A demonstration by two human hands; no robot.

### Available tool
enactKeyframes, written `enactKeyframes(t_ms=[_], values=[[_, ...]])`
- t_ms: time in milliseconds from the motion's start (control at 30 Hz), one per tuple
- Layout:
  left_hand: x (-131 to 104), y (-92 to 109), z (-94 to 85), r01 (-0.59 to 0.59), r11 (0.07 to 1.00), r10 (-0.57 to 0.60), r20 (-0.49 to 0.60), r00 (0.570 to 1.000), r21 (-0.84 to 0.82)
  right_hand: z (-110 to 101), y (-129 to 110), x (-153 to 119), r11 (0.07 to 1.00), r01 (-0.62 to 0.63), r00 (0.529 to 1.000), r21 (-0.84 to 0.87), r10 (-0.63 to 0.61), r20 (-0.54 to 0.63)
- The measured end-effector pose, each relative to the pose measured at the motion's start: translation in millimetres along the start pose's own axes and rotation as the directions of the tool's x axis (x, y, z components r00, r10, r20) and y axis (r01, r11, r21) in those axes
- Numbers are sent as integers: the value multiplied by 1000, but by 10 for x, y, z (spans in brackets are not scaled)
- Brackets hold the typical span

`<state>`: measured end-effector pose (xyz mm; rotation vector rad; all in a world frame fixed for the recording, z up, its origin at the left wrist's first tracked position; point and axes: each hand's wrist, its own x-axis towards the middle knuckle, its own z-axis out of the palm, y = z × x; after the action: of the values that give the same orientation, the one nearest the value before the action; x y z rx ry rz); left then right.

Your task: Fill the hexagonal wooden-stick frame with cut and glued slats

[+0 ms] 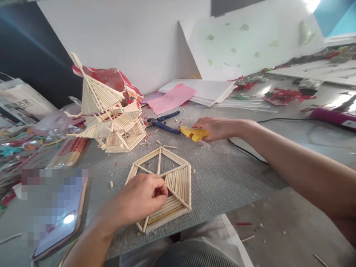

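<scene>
A flat polygonal frame of thin wooden sticks (178, 181) lies near the table's front edge, with some wedges filled by parallel sticks and others hollow. My left hand (143, 196) is over its left part, fingers curled and pinched together; whatever is between them is too small or hidden to name. Farther back and to the right, my right hand (218, 129) is closed round a yellow glue gun (196, 134) resting low over the table. Blue-handled pliers (165, 124) lie just left of the glue gun.
A stick-built pagoda model (111, 118) stands at the back left. A phone (61, 218) lies at the front left beside plastic bags and bundled sticks. Pink paper (174, 98) and white sheets are at the back. A black cable (247, 152) runs under my right forearm.
</scene>
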<state>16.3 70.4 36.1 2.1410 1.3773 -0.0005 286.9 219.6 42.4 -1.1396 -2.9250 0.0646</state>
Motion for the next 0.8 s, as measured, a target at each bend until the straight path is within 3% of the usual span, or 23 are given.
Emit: enactKeyframes(t_ms=[67, 167, 267, 300, 400, 567, 800], values=[[-10, 12, -6, -4, 1000, 4, 0, 1000, 21, -120, -60, -100, 999, -50, 999, 3, 50, -11], [-25, 33, -15, -18, 998, 18, -9, 1000, 55, -242, -392, -283, 997, -74, 975, 6, 74, -208], [-33, 40, -18, -29, 997, 31, -19, 999, 72, -175, -946, -461, 982, 170, 909, 76, -127, -398], [-35, 38, -17, -32, 997, 33, -15, 999, 64, -108, -1129, -512, 964, 248, 892, 96, -189, -410], [-38, 23, -8, -49, 998, 49, -7, 999, 24, 159, -1517, -625, 935, 315, 904, 163, -243, -353], [-34, 2, 13, -77, 997, 77, -30, 997, 23, 455, -1603, -664, 942, 288, 892, 172, -198, -406], [-28, 8, 19, -98, 994, 101, -54, 993, 53, 444, -1572, -653, 945, 314, 875, 94, -249, -416]])
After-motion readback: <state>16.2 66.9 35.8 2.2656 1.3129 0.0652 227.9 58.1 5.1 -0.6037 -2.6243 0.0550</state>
